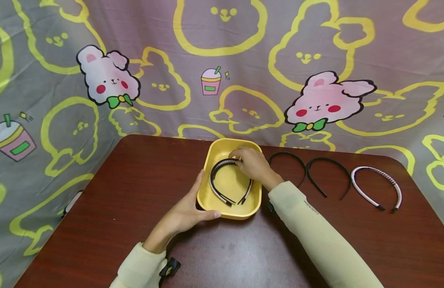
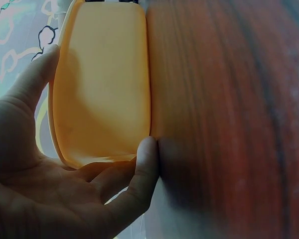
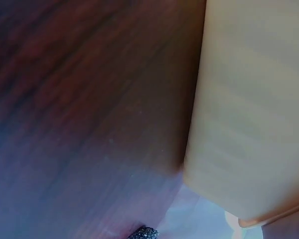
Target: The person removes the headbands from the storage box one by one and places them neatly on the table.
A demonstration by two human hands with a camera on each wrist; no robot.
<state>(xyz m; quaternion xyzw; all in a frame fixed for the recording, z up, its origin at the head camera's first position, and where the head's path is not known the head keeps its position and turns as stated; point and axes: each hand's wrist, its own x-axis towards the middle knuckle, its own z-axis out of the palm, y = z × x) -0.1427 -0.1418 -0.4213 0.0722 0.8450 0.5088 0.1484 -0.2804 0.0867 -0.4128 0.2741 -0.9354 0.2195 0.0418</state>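
A yellow plastic box (image 1: 230, 182) stands on the table. My left hand (image 1: 186, 212) grips its near left corner, thumb at the front rim; the left wrist view shows the fingers around the box wall (image 2: 104, 74). Inside the box lie headbands nested together, a black toothed one (image 1: 222, 163) and a white one (image 1: 217, 195) with dark ends. Reaching over the right rim, my right hand (image 1: 253, 162) pinches the headbands at the top of their arch, its fingertips partly hidden. Only the box's outer wall (image 3: 254, 99) shows in the right wrist view, not the hand.
Right of the box, two thin black headbands (image 1: 288, 153) (image 1: 327, 159) and a white wrapped headband (image 1: 365, 195) lie in a row on the dark red wooden table (image 1: 142, 172). A patterned curtain (image 1: 239, 80) hangs along the table's back and left edges.
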